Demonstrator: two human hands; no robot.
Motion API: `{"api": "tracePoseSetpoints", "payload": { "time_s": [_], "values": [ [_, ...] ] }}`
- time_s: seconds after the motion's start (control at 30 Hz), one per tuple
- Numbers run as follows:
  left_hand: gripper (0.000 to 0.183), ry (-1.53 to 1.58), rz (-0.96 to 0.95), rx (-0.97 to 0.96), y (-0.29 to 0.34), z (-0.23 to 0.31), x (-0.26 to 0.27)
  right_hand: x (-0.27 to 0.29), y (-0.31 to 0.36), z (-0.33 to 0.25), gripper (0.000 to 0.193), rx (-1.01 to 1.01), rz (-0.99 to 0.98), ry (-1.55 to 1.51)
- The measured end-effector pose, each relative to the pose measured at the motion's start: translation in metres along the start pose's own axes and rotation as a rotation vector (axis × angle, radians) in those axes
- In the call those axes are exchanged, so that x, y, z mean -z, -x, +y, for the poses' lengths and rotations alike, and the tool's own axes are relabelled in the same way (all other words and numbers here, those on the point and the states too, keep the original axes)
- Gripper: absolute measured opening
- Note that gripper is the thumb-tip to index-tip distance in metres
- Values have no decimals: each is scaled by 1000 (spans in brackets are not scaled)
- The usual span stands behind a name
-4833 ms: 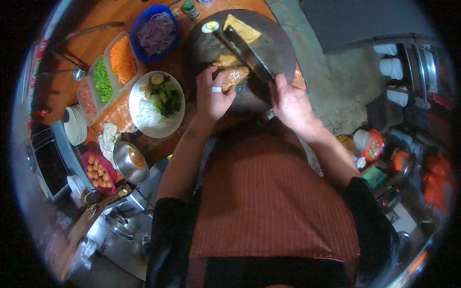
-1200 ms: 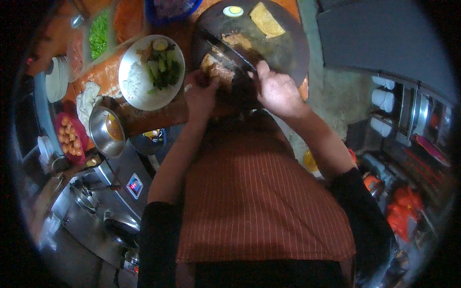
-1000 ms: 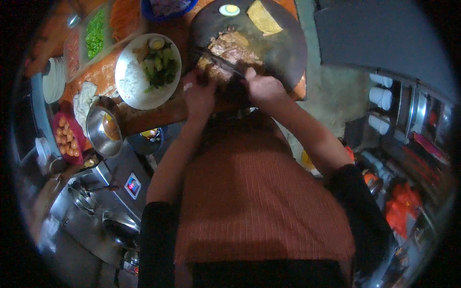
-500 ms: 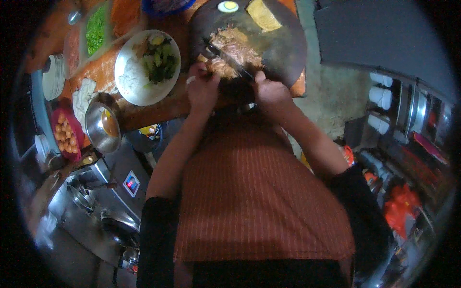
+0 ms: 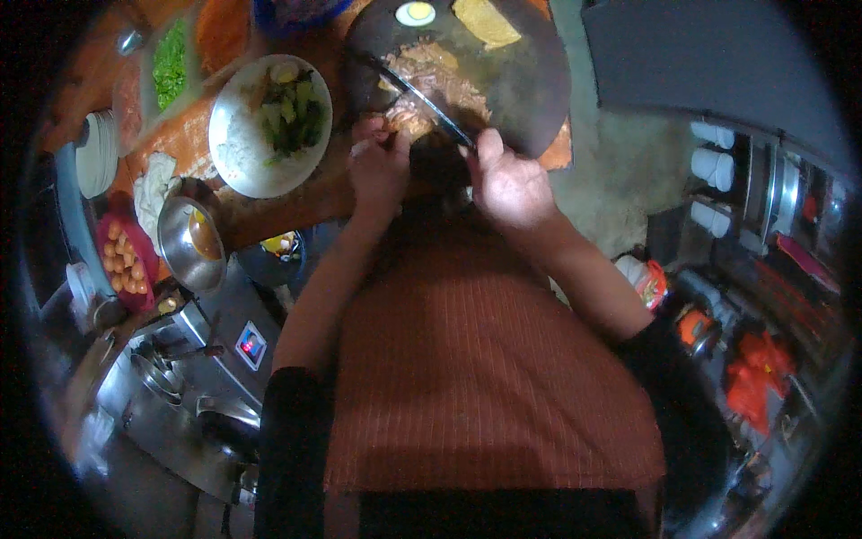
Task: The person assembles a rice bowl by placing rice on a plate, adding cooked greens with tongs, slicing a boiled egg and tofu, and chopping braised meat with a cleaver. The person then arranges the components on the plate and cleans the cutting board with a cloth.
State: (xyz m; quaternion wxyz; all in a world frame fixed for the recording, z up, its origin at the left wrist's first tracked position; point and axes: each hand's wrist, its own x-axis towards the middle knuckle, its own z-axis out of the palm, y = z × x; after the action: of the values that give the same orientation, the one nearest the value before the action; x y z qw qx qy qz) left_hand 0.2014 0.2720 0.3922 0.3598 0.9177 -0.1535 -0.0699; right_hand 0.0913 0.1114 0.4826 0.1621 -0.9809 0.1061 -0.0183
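Note:
My right hand [image 5: 512,182] is closed around the handle of a knife [image 5: 424,101]. Its dark blade slants up and left across a pile of chopped brownish meat [image 5: 462,88]. At the pile's near left edge is my left hand [image 5: 379,171], its fingers bent together; whatever lies between the fingertips is hidden. The meat rests on a round dark chopping board [image 5: 534,99]. Farther back on the board are a halved boiled egg [image 5: 416,13] and a flat yellow slab of food [image 5: 486,22].
Left of the board stands a white plate [image 5: 235,148] with rice and greens. Beyond it are a container of chopped green herbs [image 5: 169,67] and stacked plates [image 5: 95,154]. A metal bowl [image 5: 187,247] and a red basket of eggs [image 5: 126,256] sit at the counter's near left edge.
The knife's blade has turned and now catches light along its edge, its tip farther left. My right hand has rolled, showing more of its back. The view has shifted slightly.

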Motion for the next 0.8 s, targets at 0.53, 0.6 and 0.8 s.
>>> {"api": "tracePoseSetpoints", "payload": {
  "time_s": [0.53, 0.6, 0.8],
  "values": [
    [52, -119, -114, -128, -24, 3, 8, 6, -6, 38, 35, -286, -193, -192],
    [48, 66, -50, -102, -22, 5, -3, 18, -10, 38, 34, -317, -66, -185],
    [42, 420, 3, -82, -22, 7, -19, 44, -18, 23, 19, -235, -76, -138]
  ]
}}
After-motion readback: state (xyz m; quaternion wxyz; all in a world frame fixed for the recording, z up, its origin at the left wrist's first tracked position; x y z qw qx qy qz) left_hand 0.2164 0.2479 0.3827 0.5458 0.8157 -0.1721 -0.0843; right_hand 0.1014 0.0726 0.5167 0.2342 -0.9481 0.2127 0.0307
